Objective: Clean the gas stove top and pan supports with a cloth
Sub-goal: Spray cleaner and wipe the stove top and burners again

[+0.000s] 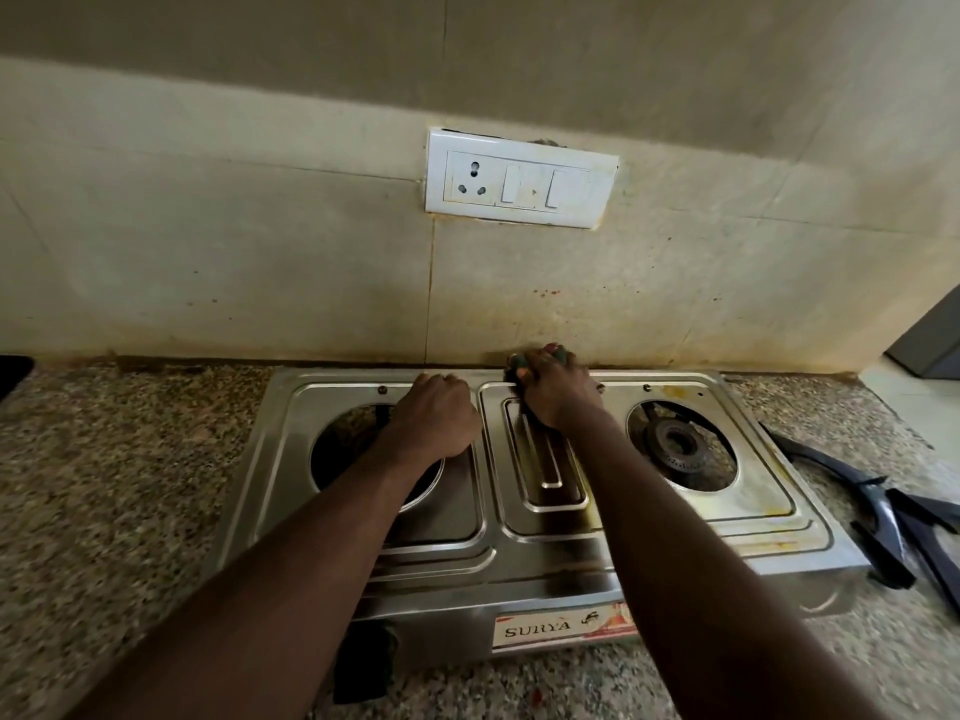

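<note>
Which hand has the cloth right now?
The right hand, gripping the dark cloth at the back edge of the stove top; the left hand merely rests on it.

The only word that can be read is SURYA, in dark capitals on a white label (540, 627) stuck to the front face of the steel stove (769, 532), near its middle. A small dark emblem (589, 618) sits just right of the word; the label's red right end is too blurred to read
</note>
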